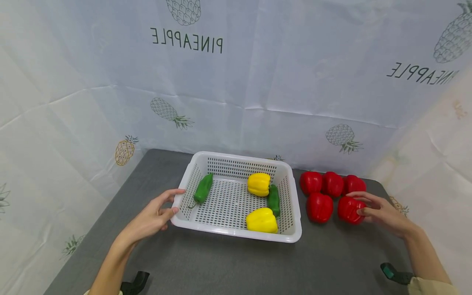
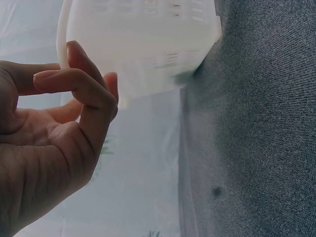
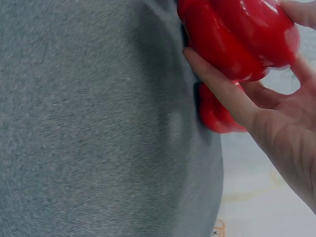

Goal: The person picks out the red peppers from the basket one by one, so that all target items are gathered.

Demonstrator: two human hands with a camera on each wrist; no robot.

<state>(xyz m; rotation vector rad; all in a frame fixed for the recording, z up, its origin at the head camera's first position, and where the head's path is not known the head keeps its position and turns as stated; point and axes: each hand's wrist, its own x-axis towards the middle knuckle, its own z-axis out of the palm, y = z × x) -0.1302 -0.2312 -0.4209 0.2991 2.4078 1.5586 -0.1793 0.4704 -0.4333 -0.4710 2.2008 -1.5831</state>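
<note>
My left hand [image 1: 156,213] pinches the left rim of a white perforated plastic basket [image 1: 236,234]; in the left wrist view its curled fingers [image 2: 89,94] meet the basket's edge. Inside the basket, a green chili pepper [image 1: 203,188] lies at the left. Two yellow bell peppers [image 1: 259,184] and another green pepper [image 1: 273,200] lie toward its right side. At the right, my right hand [image 1: 385,213] grips a red bell pepper [image 1: 349,210], thumb on the near side and fingers over the top. The right wrist view shows that pepper [image 3: 237,37] close up, partly cut off by the frame.
Several other red bell peppers [image 1: 319,207] stand close together right of the basket, beside the held one. A dark grey cloth covers the table [image 1: 221,266]. A white curtain [image 1: 236,82] with pineapple prints hangs behind the table and at both sides.
</note>
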